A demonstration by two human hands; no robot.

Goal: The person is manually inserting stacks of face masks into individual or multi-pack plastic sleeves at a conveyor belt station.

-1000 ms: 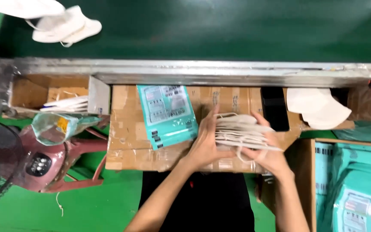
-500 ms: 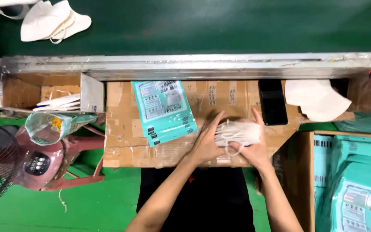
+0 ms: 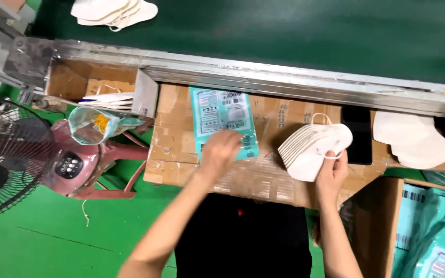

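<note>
We have our left hand [image 3: 217,154] spread flat on the teal pouch [image 3: 223,123] — long axis running away from us on the cardboard top [image 3: 176,154] — while our right hand [image 3: 331,172], just to its right, grips the stack of white masks [image 3: 312,146] fanned leftward toward the pouch

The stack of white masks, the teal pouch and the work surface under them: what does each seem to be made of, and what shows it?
Stack of white masks: probably soft matte nonwoven fabric; thin folded layers, ear loops.
Teal pouch: likely plastic film; flat, slightly glossy, printed.
Work surface: brown cardboard, seemingly patched with shiny clear tape.
</note>
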